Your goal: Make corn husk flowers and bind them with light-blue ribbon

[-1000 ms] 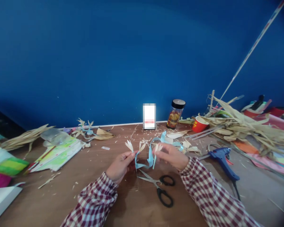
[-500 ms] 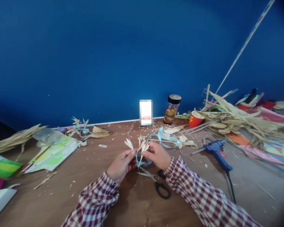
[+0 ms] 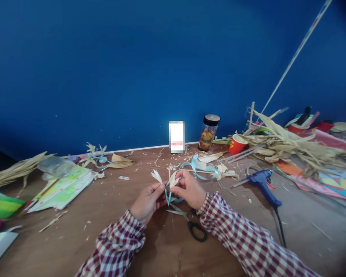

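We have drawn our two hands close together over the brown wooden tabletop (image 3: 75, 238). A second ago they stood apart with the pale blue satin ribbon (image 3: 169, 195) stretched in a loose loop between them; now the loop has collapsed into a short tangle hanging just below our fingertips. That suggests, as we judge it, that the small cream husk flowers are being gathered into one bunch and bound with the ribbon.

Our left hand (image 3: 147, 201) pinches shut on the stem of one cream husk flower (image 3: 157, 176), whose petals fan up and to the left of the thumb. Our right hand (image 3: 190, 189) is closed on a second cream husk flower (image 3: 173, 179), and it now touches the left hand's fingertips. Whether the right fingers also pinch the ribbon itself we cannot tell, since the knuckles hide it.

The rest of the ribbon trails away beyond the right hand. The black-handled steel scissors (image 3: 190, 223) lie just below and between our wrists, now partly tucked under the right sleeve, where earlier they lay fully in view. The blue hot-glue gun (image 3: 262, 184) lies well off to the right of the right hand, untouched.
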A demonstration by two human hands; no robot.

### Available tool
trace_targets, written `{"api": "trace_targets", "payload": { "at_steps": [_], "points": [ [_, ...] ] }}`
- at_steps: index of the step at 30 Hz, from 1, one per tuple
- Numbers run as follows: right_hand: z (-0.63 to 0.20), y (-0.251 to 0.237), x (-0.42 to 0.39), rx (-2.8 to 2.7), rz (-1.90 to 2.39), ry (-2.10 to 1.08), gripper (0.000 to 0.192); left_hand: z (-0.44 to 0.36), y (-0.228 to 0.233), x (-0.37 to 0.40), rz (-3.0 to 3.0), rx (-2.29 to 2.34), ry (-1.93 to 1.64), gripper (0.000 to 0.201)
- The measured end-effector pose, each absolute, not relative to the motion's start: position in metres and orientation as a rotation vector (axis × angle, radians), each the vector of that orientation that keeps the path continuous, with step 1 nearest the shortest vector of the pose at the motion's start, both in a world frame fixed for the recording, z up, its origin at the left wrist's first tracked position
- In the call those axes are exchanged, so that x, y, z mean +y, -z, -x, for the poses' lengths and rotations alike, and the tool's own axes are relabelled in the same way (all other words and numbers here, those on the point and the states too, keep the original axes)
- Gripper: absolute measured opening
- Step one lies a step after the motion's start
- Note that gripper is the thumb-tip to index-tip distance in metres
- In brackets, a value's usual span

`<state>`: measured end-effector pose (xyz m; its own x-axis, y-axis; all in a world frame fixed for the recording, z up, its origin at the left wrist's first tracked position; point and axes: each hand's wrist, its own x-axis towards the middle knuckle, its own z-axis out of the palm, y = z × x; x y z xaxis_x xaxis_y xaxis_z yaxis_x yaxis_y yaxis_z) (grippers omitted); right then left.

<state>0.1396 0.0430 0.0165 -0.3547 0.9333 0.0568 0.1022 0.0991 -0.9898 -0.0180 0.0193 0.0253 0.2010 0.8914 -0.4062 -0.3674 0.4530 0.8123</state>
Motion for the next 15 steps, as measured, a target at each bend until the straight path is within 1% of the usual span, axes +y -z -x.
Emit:
{"api": "trace_targets", "payload": {
  "at_steps": [4,11,15],
  "points": [
    [-0.1383,-0.0187,0.0418,-1.621,1.066,-1.303,0.028,0.0159,-0.0265,0.0177,-0.626,1.016,-0.968,0.029],
    [-0.1362,-0.0213,0.0407,-1.653,1.093,-1.206,0.027,0.0146,-0.0264,0.0163,-0.653,0.987,-0.957,0.024],
    [-0.1351,-0.0201,0.0401,-1.632,1.097,-1.211,0.027,0.0144,-0.0254,0.0163,-0.656,0.974,-0.958,0.022]
  ]
}}
